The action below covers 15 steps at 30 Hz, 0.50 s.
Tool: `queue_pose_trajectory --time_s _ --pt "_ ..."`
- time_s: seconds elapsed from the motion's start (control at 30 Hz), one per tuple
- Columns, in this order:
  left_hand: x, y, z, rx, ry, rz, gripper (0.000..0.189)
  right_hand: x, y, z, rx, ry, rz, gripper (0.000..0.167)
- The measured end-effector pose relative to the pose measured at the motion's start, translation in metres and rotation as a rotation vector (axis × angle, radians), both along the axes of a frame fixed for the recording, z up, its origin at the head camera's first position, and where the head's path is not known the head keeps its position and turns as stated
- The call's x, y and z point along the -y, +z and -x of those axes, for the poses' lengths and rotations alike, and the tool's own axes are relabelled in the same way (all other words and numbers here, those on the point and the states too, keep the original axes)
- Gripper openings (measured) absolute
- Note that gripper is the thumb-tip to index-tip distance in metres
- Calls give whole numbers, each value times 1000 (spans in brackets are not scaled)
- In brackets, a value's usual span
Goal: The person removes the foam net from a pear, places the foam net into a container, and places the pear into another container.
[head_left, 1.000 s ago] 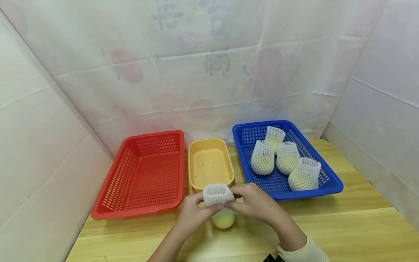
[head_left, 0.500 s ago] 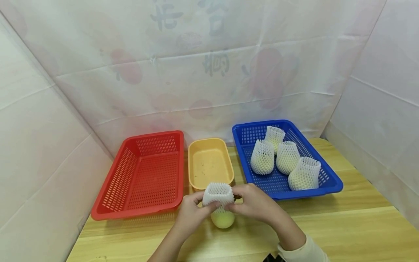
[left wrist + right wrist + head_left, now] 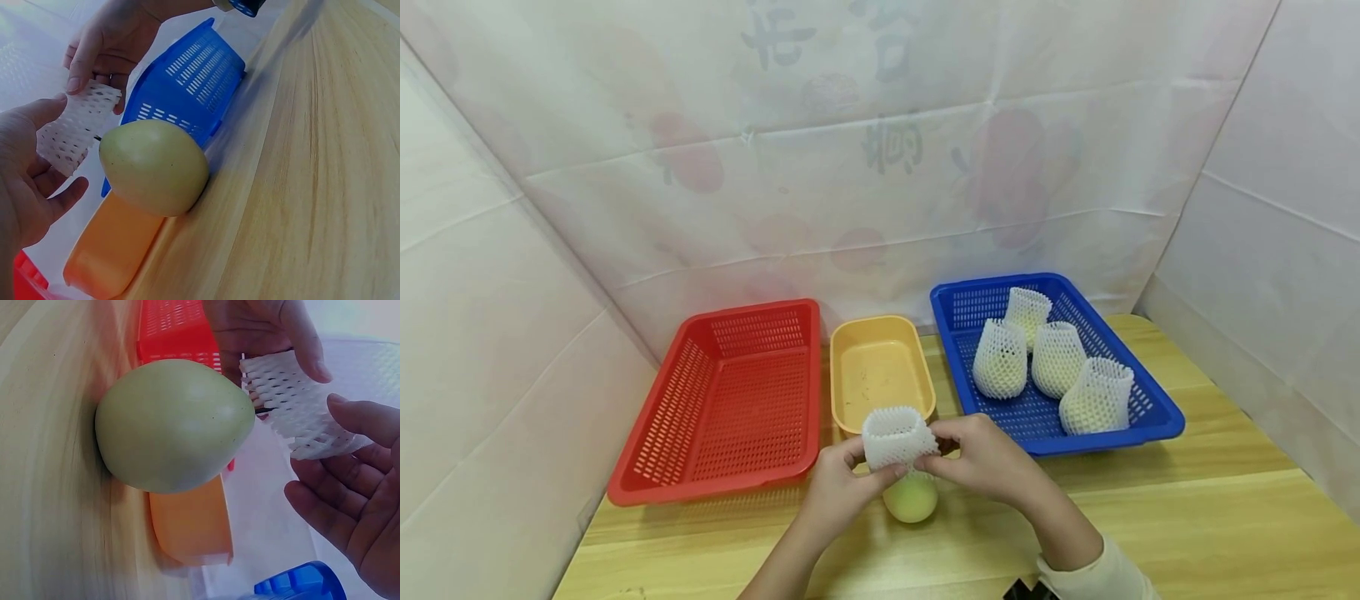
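A pale yellow-green pear stands on the table, its dark stem pointing up in the wrist views. Just above it is a white foam net sleeve, clear of most of the fruit, its lower edge around the stem. My left hand pinches the left side of this sleeve between thumb and fingers. On the opposite side, my right hand pinches it the same way. Both wrist views show the pear bare, with neither hand touching it. The sleeve's upper rim forms an open ring.
Behind the hands stands a yellow tub. A red basket is to its left. At the right, a blue basket holds several pears in foam nets. White cloth walls enclose the wooden table.
Both hands have raised the foam net sleeve slightly. The net covered the pear's upper part before; now more of the pear shows below it. The baskets have stayed put.
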<state>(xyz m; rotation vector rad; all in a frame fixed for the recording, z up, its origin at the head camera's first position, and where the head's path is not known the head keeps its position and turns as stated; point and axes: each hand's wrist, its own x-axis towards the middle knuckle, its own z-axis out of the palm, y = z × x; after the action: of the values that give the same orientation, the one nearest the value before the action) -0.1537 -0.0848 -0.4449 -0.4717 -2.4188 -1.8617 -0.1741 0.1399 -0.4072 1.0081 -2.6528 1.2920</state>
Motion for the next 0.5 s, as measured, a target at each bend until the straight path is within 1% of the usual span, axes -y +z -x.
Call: queue_pose_trajectory --time_s 0.1,0.23,0.37,0.5 --pt "0 0 0 -16 7 8 31 0 0 0 8 7 3 9" --pt "0 1 -1 -43 18 -7 26 0 -1 1 4 15 1 10" --pt "-1 1 0 -58 29 -47 24 0 -3 2 -17 21 12 12" --pt "0 0 2 -57 25 -96 24 0 -4 1 -44 21 38 16"
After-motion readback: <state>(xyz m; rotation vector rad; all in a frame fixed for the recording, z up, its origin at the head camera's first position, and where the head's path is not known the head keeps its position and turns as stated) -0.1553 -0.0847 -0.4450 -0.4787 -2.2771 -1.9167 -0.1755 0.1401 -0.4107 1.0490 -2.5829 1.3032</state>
